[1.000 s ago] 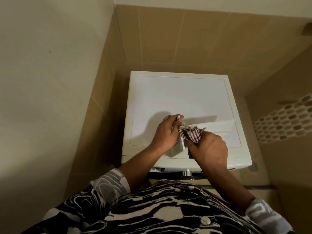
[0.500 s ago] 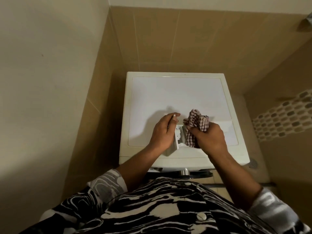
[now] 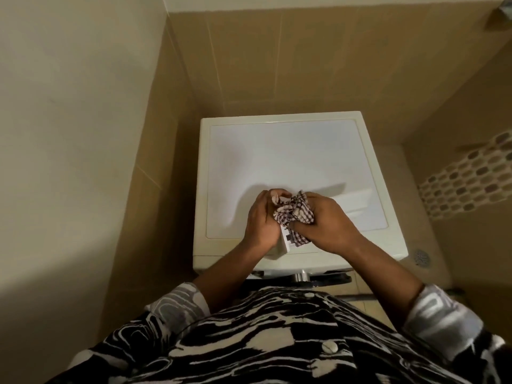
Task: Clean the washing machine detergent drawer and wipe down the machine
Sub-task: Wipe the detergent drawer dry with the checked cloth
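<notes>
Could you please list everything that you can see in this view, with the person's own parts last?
washing machine: one, white, centre, against the back wall
detergent drawer: one, white, over the machine's front edge, gripped by the left hand
checked cloth: one, maroon and white, bunched against the drawer
floor drain: one, grey, on the floor right of the machine
mosaic tile band: one, grey and beige, on the right wall
tiled wall: one, tan, behind the machine
plain wall: one, cream, left
shirt: one, black and white patterned, bottom of view
left hand: one, grips the drawer
right hand: one, holds the cloth
</notes>
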